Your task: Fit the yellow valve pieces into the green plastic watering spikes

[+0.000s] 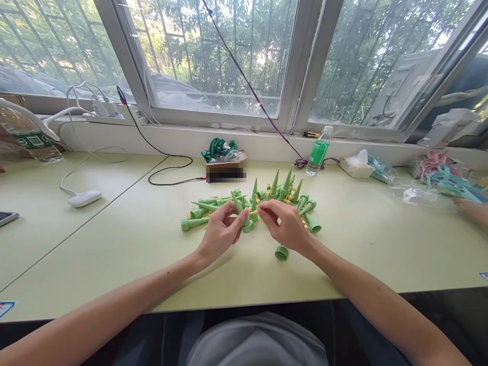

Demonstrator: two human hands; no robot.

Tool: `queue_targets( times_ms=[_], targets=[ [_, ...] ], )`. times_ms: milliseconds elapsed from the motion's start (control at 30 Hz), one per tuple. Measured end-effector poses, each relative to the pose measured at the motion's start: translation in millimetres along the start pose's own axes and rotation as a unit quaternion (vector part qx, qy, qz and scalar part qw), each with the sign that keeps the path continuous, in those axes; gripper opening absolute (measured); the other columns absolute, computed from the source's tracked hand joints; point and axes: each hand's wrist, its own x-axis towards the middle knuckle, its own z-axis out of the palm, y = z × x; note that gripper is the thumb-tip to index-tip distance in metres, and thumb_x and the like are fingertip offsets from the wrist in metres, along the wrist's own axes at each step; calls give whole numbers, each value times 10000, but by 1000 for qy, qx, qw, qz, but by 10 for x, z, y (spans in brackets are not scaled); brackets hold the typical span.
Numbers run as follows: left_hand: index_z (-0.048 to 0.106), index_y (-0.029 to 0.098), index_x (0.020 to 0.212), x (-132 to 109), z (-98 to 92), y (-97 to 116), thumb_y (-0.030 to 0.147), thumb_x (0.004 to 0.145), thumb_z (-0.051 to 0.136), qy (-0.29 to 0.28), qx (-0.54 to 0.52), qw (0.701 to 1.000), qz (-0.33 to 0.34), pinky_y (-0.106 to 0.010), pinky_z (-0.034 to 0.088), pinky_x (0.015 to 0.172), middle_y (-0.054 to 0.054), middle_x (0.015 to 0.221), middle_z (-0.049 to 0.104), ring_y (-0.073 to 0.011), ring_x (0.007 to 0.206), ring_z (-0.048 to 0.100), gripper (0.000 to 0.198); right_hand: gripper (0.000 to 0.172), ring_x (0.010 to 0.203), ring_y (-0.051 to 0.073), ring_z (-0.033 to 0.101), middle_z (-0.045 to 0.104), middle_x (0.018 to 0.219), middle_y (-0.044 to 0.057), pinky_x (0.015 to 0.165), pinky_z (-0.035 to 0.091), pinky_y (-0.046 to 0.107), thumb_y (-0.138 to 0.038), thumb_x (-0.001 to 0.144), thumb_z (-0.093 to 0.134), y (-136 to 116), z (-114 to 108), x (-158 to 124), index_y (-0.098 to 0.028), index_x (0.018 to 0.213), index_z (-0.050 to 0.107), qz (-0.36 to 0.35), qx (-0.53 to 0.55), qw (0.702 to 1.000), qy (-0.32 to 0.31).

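My left hand (221, 231) is closed around a green plastic plant watering spike (248, 226), its wide threaded end toward me and its point angled away. My right hand (285, 223) pinches thumb and forefinger at a small yellow valve (253, 212) beside that spike; the fingertips partly cover it. Beyond both hands lies a pile of similar green spikes (285, 189), some standing point up, others on their sides, with small yellow pieces among them. One more green spike (281, 253) lies under my right wrist, its open threaded end facing me.
Behind the pile is a small cardboard box (226, 163) with green plastic in it. A water bottle (318, 152) and a tissue pack (356, 166) stand near the window. Another person's hand (473, 209) reaches toward blue plastic items (452, 182). A white device (84, 199) lies left.
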Motion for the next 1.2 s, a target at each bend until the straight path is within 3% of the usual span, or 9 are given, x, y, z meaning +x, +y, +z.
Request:
queue_targets(
  times_ms=[233, 467, 633, 1200],
  targets=[
    [587, 199, 905, 17, -18, -59, 451, 924, 620, -13, 7, 1000, 9, -227, 403, 430, 44, 565, 511, -91, 439, 475, 255, 165, 619, 117, 547, 675, 821, 35, 605, 464, 234, -272, 1002, 499, -2, -3, 2, -195, 926, 624, 3, 1, 1000, 4],
    [607, 202, 1042, 31, -7, -67, 426, 917, 623, -7, -20, 999, 26, -247, 450, 457, -48, 941, 662, -94, 520, 520, 257, 162, 625, 119, 549, 664, 800, 28, 606, 477, 235, -265, 997, 504, -7, -6, 8, -194, 919, 627, 3, 5, 1000, 9],
    [571, 203, 1101, 31, 0, -58, 429, 921, 616, -10, -36, 999, 17, -242, 453, 445, -81, 1080, 682, -67, 487, 487, 292, 156, 633, 125, 553, 662, 809, 31, 607, 477, 238, -263, 996, 501, 6, 3, 5, -199, 930, 627, 7, 5, 1000, 3],
    [553, 190, 1083, 21, 25, -12, 433, 912, 627, -4, -52, 999, 13, -209, 410, 427, -73, 1003, 675, -66, 524, 472, 306, 99, 602, 110, 525, 629, 807, 29, 584, 457, 230, -207, 974, 525, -18, 0, 16, -188, 937, 615, -19, 40, 999, -27]
  ],
)
